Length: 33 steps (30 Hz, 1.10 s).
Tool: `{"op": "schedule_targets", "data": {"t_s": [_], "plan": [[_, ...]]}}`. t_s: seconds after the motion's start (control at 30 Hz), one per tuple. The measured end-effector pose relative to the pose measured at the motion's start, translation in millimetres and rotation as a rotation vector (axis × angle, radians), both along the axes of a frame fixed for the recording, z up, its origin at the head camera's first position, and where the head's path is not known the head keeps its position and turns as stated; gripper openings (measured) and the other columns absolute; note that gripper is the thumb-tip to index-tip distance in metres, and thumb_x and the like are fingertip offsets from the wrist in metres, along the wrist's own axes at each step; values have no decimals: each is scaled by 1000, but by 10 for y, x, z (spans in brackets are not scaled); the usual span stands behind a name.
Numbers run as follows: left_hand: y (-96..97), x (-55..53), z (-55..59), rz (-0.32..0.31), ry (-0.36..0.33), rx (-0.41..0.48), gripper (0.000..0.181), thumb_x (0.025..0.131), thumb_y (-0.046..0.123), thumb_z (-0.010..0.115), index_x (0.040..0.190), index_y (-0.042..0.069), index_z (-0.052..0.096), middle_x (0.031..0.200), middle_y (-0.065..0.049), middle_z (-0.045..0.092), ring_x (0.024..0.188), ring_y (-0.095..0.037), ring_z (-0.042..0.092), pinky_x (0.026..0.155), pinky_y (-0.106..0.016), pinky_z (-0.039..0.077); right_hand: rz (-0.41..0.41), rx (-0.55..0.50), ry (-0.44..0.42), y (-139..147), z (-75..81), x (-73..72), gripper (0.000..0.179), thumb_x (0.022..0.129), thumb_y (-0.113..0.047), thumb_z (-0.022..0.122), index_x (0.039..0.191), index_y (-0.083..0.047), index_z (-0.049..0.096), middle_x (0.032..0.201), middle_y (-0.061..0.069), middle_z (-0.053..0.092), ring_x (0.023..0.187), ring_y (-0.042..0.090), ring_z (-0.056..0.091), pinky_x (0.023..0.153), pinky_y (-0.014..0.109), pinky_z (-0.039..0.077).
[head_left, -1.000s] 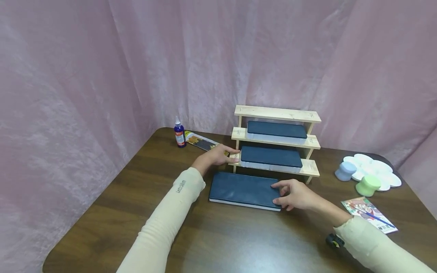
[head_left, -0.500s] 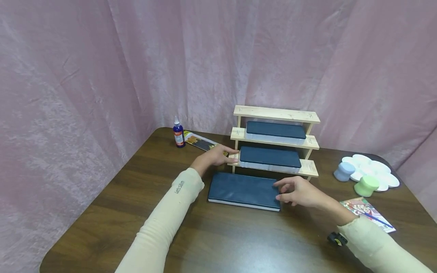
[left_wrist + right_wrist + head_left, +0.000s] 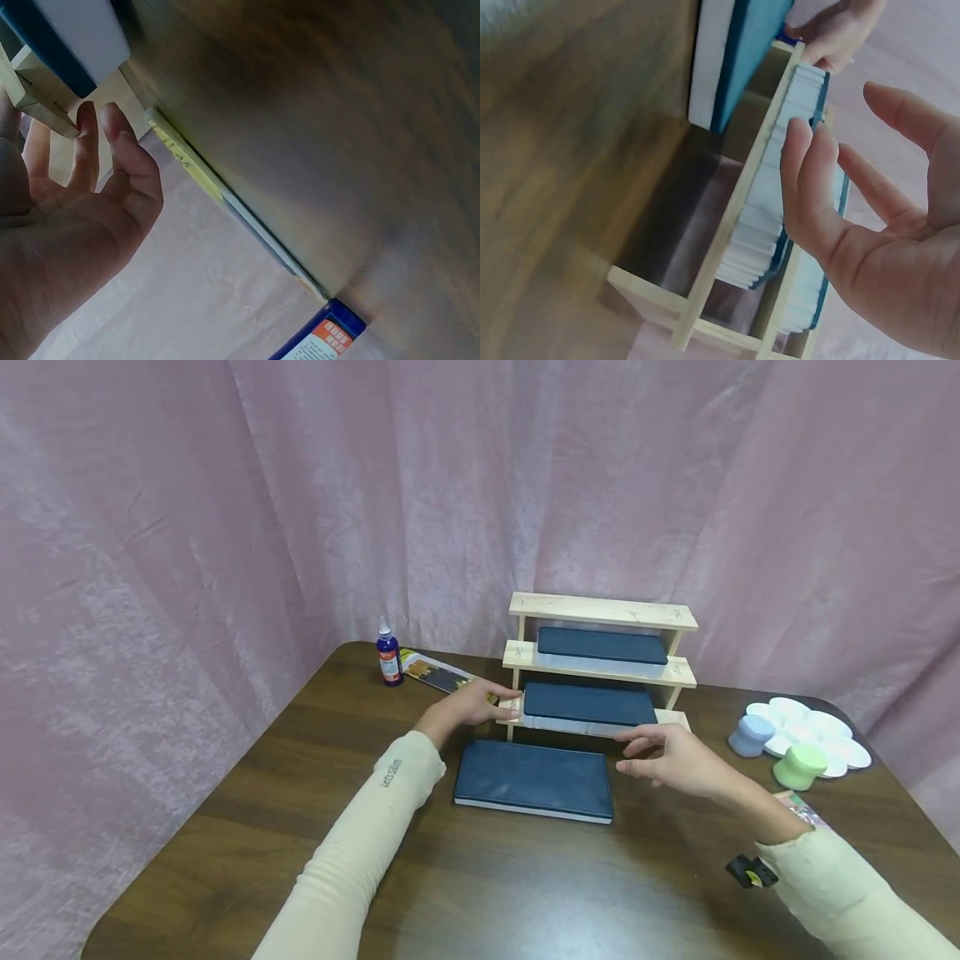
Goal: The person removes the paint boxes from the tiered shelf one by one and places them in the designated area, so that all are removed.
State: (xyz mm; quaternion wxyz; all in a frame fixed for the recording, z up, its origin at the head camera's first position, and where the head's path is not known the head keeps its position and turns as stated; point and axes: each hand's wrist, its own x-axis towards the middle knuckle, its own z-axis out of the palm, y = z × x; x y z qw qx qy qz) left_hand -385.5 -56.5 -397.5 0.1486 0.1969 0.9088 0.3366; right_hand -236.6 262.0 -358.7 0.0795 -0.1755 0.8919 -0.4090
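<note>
A three-tier wooden rack [image 3: 600,607] stands at the back of the table. My left hand [image 3: 474,702] pinches the left end of its lowest shelf between thumb and fingers; the left wrist view shows that shelf end [image 3: 46,112] in the grip. One flat box with a dark blue lid [image 3: 602,645] lies on the middle shelf, and a second blue-lidded box [image 3: 588,702] on the lowest. A larger blue-lidded box [image 3: 534,778] lies on the table in front. Holding nothing, my right hand [image 3: 678,762] hovers right of it, fingers loosely bent, before the lowest shelf's right part.
A blue bottle [image 3: 389,658] and a flat brush pack [image 3: 435,672] lie to the left of the rack. At right are a white flower-shaped palette [image 3: 832,739], a blue cup [image 3: 752,735], a green cup [image 3: 799,767] and a partly hidden printed booklet [image 3: 801,807].
My right hand has let go of the front box's right edge and moved up and to the right, towards the lowest shelf. The left hand has kept its grip on the rack.
</note>
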Motion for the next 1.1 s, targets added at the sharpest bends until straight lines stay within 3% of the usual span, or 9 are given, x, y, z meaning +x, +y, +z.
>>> {"op": "schedule_targets", "data": {"t_s": [0.3, 0.5, 0.8, 0.9, 1.03, 1.1], "plan": [[1, 2, -10, -13, 16, 0, 50, 89, 42, 73, 137, 30, 62, 145, -4, 53, 137, -29, 43, 110, -43, 38, -93, 15, 111, 11, 105, -28, 45, 88, -20, 77, 127, 0, 64, 111, 22, 68, 83, 25, 69, 60, 32, 55], [4, -5, 0, -21, 29, 3, 51, 89, 42, 72, 137, 29, 61, 145, -6, 53, 136, -28, 45, 110, -43, 38, -178, 60, 222, 15, 165, -92, 42, 89, -21, 76, 125, -2, 66, 113, 22, 67, 91, 33, 68, 57, 29, 54], [-33, -18, -4, -15, 35, -11, 51, 89, 42, 72, 137, 29, 61, 146, -5, 53, 137, -28, 44, 110, -42, 38, -245, -4, 338, 1, 154, -255, 42, 90, -21, 75, 125, -2, 66, 120, 22, 65, 109, 40, 63, 68, 17, 51], [-34, -15, -7, -22, 32, -9, 51, 89, 42, 72, 137, 29, 61, 146, -7, 53, 137, -29, 44, 110, -43, 38, -273, 7, 366, 19, 163, -285, 41, 91, -23, 74, 126, -3, 66, 122, 21, 63, 111, 42, 62, 71, 21, 53], [-30, -16, -22, -31, 30, 1, 51, 89, 42, 72, 137, 29, 61, 146, -7, 53, 137, -29, 44, 110, -44, 38, -302, 35, 401, 49, 185, -312, 40, 91, -22, 74, 125, -4, 66, 125, 21, 60, 111, 43, 62, 75, 36, 54], [-22, -18, -30, -33, 30, 7, 51, 89, 42, 72, 137, 29, 61, 146, -7, 53, 137, -28, 45, 110, -44, 38, -313, 38, 409, 68, 194, -328, 40, 91, -22, 74, 125, -3, 66, 125, 21, 59, 111, 44, 62, 73, 35, 54]]}}
